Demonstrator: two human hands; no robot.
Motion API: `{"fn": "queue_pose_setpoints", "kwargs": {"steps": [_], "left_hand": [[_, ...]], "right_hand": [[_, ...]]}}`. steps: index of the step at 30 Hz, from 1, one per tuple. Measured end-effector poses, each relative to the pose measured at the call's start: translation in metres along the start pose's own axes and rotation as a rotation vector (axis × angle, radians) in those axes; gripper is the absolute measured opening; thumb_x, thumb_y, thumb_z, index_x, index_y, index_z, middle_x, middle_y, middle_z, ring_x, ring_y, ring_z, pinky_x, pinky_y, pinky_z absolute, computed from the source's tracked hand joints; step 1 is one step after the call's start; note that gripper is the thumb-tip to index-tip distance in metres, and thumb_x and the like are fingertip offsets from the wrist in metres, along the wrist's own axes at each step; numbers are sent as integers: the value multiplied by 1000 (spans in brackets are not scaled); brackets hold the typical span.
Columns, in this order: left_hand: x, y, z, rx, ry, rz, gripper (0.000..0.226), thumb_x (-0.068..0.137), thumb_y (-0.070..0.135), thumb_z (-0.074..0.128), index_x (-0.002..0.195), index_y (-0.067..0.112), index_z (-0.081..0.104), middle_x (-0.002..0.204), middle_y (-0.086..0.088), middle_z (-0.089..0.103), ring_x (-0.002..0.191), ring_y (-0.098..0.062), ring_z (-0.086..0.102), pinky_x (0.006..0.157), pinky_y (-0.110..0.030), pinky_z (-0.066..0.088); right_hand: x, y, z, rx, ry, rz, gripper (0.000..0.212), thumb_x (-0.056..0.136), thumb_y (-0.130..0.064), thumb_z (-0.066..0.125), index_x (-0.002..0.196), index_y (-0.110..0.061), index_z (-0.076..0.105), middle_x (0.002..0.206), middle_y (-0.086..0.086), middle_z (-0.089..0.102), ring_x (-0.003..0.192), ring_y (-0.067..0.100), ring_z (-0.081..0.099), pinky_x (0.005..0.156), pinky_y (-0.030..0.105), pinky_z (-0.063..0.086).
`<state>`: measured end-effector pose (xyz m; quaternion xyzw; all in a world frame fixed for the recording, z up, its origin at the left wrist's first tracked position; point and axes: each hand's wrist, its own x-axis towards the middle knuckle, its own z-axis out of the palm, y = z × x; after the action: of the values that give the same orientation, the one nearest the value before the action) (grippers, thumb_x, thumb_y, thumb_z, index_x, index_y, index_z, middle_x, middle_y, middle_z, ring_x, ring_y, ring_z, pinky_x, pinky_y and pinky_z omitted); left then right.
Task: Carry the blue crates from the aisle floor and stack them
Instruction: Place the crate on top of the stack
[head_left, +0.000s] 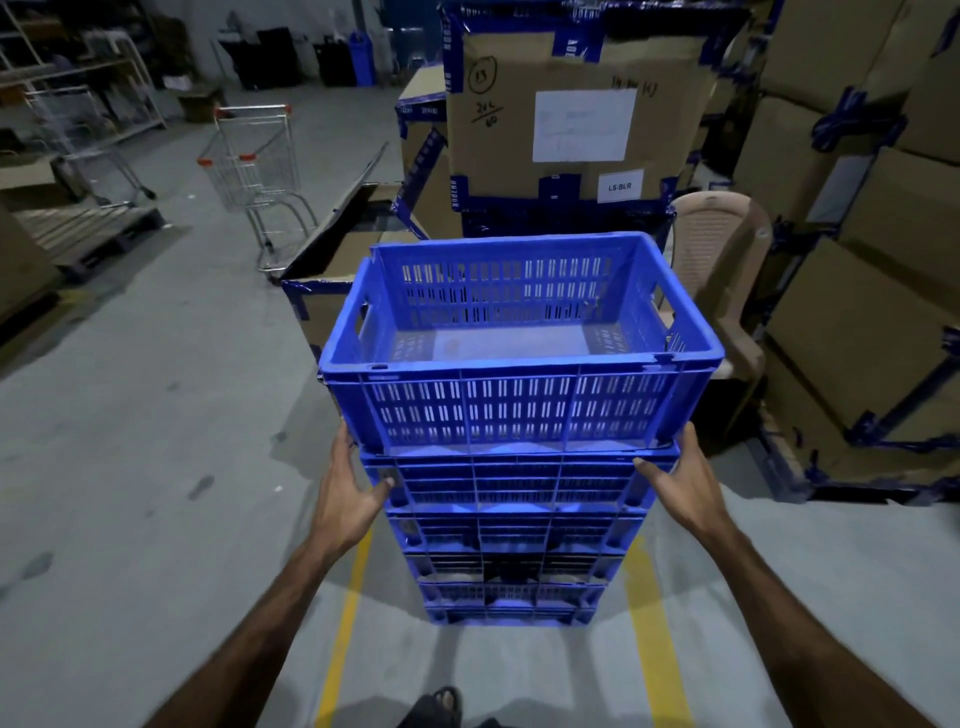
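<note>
Top blue crate (519, 353): sitting upright and empty on a stack of blue crates (511, 540), slightly wider in view than the crates beneath. Stack standing on the grey floor (130, 467) between two yellow floor lines (343, 613).

Left hand (345, 493): reaching to the left side of the stack, just under the top crate's base. Thumb lying across the front face of the second crate; fingers wrapping round the left corner, out of sight. Gripping the corner, apparently, though not fully confirmable with the fingers hidden.

Right hand (680, 483): mirroring on the right side, thumb pressing on the front edge of the second crate, fingers curling round the right corner, hidden behind it.

Surroundings: large cardboard box (576, 114) with blue tape and a white label standing behind the stack; an opened carton (337, 249) lying just behind and left; a beige plastic chair (722, 260) standing to the right, partly behind the top crate; stacked cartons (857, 260) lining the right wall. Shopping trolley (254, 161) standing well apart at left rear, near a wooden pallet (88, 228). Sandalled foot (436, 706) showing at the bottom edge.
</note>
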<state>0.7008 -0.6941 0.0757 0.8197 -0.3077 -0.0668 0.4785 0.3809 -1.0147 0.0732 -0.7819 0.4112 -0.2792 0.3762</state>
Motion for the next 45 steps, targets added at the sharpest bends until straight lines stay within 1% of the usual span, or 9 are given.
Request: {"fn": "queue_pose_setpoints", "kwargs": {"steps": [8,15,21,27,29,33,38,42,45], "left_hand": [[0,-1,1,-46,-10,-23,101,76,49,82,156,50,20,155,9,47,135,-1,45,109,-49,47],[-4,-4,3,-79,-37,-1,106,76,53,83,161,40,20,142,49,36,137,1,43,109,-48,46],[-3,3,-3,-82,-53,-4,102,69,66,76,153,54,20,148,20,43,132,5,42,107,-46,45],[2,-3,0,-72,-64,-32,101,79,39,87,154,54,20,139,46,40,127,16,43,108,-48,45],[1,-4,1,-66,-63,-36,102,81,38,88,159,46,22,141,44,39,128,21,41,108,-49,45],[1,-4,-1,-73,-59,-50,106,78,40,86,162,40,21,148,25,46,137,2,44,111,-54,45],[-2,3,-2,-84,-46,-6,101,75,50,82,156,52,21,143,44,39,136,5,41,107,-43,43],[-2,1,-1,-60,-27,0,94,74,58,79,150,55,25,149,21,45,134,4,43,106,-38,41],[-1,8,-1,-34,-34,-36,70,74,55,78,132,58,39,143,15,52,129,-6,49,102,-37,42]], "right_hand": [[0,1,-1,-29,18,22,70,87,-27,81,146,-24,42,144,3,56,128,29,56,95,40,45],[5,5,2,1,42,85,75,87,-26,81,148,-22,39,147,5,54,129,27,55,97,40,45],[0,1,4,15,40,93,74,89,-22,78,150,-19,36,145,9,57,129,32,57,95,41,46],[-7,5,3,30,50,96,75,88,-21,79,149,-20,35,142,4,56,129,27,57,93,36,43],[-7,6,3,36,47,83,74,87,-19,79,147,-20,37,140,2,57,128,27,58,93,35,42],[-6,3,5,-5,42,66,75,87,-22,80,149,-20,39,148,6,53,130,29,55,95,36,41],[-4,10,6,-34,34,38,68,85,-23,79,144,-28,44,143,6,57,128,30,57,99,43,47],[0,18,6,-78,40,33,55,93,-25,71,143,-27,48,140,6,61,126,31,58,97,44,48],[6,26,6,-93,48,67,45,98,-27,64,141,-25,51,135,8,65,120,34,62,93,45,51]]}}
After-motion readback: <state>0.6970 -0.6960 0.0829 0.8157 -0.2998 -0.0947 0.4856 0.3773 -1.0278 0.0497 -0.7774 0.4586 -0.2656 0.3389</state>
